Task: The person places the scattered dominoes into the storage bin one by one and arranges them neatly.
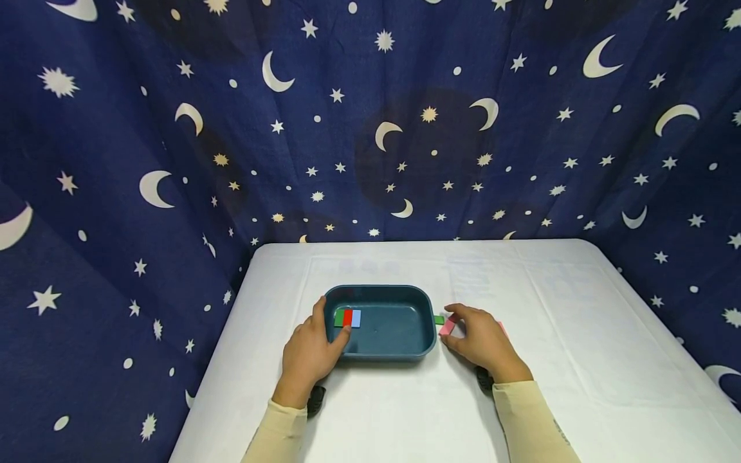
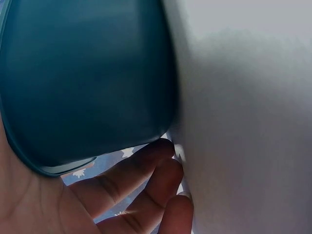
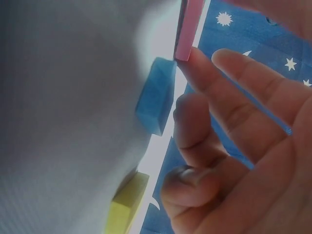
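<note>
A dark teal rectangular tray lies on the white table. My left hand grips its left end, thumb over the near rim and fingers along the outer side; in the left wrist view the fingers bend beside the tray wall. Inside the tray, green, red and light blue blocks lie side by side. Right of the tray, my right hand pinches a flat pink block, tilted, between thumb and fingertips. Beside the tray's right wall lies a green block.
In the right wrist view, a blue block and a yellow block rest on the table near my right hand. Something pink shows partly behind that hand. A dark blue curtain with moons and stars surrounds the table.
</note>
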`<state>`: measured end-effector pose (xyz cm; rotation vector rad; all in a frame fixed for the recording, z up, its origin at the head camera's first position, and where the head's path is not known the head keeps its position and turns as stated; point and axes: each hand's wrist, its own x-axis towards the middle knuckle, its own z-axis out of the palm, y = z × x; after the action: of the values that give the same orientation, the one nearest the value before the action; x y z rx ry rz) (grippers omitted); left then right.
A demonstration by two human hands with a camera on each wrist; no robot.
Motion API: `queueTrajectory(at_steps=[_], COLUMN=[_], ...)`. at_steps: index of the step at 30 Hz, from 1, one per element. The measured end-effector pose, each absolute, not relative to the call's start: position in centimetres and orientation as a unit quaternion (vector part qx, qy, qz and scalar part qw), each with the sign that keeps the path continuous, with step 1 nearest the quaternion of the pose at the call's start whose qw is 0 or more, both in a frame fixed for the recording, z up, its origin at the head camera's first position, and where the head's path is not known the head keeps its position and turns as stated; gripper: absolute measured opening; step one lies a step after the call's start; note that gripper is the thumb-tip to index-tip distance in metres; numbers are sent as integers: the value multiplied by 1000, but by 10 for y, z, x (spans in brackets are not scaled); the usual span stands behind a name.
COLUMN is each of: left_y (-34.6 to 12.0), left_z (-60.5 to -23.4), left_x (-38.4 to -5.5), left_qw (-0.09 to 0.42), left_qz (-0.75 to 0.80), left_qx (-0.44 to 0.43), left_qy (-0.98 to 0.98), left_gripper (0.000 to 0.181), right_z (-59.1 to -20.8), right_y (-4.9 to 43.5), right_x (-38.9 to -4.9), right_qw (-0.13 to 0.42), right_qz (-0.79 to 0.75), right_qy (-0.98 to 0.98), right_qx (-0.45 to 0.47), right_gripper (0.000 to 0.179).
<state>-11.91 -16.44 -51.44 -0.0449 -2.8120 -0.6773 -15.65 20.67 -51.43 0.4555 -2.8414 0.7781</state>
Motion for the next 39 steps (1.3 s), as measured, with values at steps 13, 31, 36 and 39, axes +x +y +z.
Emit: queueTrajectory(at_steps=[13,31,36,39], left_y=[-165,-164,-164,-164], left_z=[-513,-516,-517,-517], left_x=[-121,-118,-119,-119], left_qw=[123,126,128,126], left_qz=[-233,-232,-231,-231], left_qx=[-16,-15,-17,-15], left_qy=[-965,-964,-964,-965], left_gripper=[91,91,91,91], right_z=[-513,-514,-511,-509], right_y=[206,209,209,209], right_x=[-159,-158,-159,-160], right_qw=[80,50,44,31], right_qz=[265,272,270,271], right_qy=[-950,-951,-953,-954], right_qx=[146,137,131,127], right_gripper=[62,70,73,74])
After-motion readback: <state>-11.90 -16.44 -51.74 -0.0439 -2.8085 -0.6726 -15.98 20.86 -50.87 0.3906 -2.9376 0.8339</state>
